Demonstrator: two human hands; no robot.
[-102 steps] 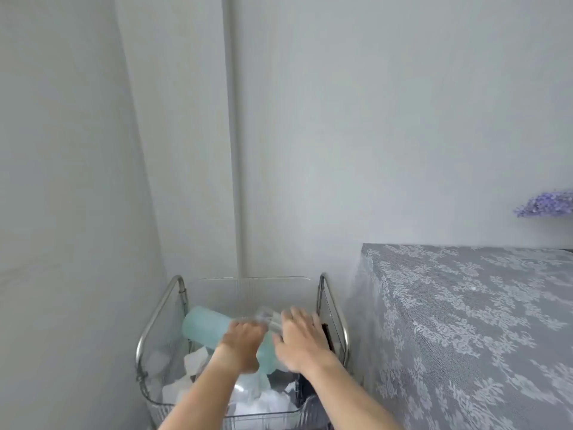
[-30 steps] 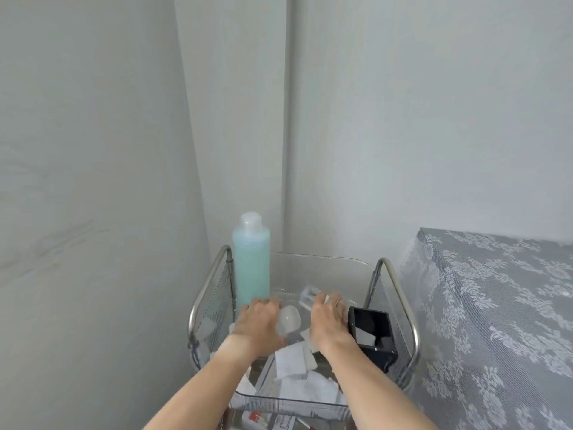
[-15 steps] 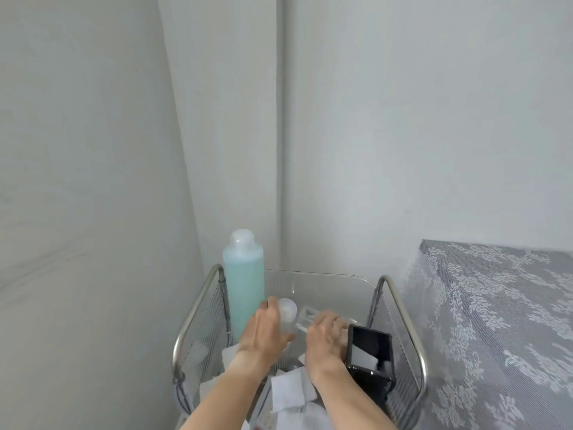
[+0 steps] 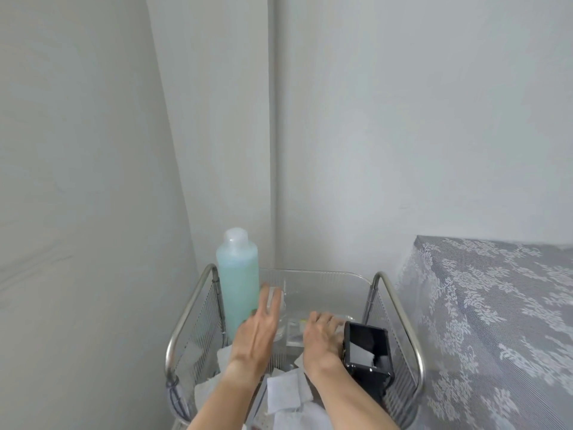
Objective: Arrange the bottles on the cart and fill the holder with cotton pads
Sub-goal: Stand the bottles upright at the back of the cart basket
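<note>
A tall turquoise bottle point(image 4: 238, 287) stands upright at the cart's point(image 4: 186, 315) back left corner. Right beside it stands a small clear bottle point(image 4: 278, 311). My left hand point(image 4: 256, 332) has its fingers stretched out flat against this small bottle's near side, not wrapped around it. My right hand point(image 4: 321, 339) is curled over a second clear bottle point(image 4: 295, 333) that lies on its side in the middle of the basket. The black holder point(image 4: 367, 352) leans at the right with one white pad in it. Several loose cotton pads point(image 4: 283, 395) lie at the front, partly under my arms.
White walls meet in a corner just behind the cart, close on the left and back. A table under a grey lace cloth point(image 4: 496, 305) stands tight against the cart's right rail point(image 4: 403, 308).
The small clear bottle now stands next to the turquoise one, and my left hand's fingers have opened off it. My right hand has stayed on the lying bottle. The turquoise bottle was stood up earlier.
</note>
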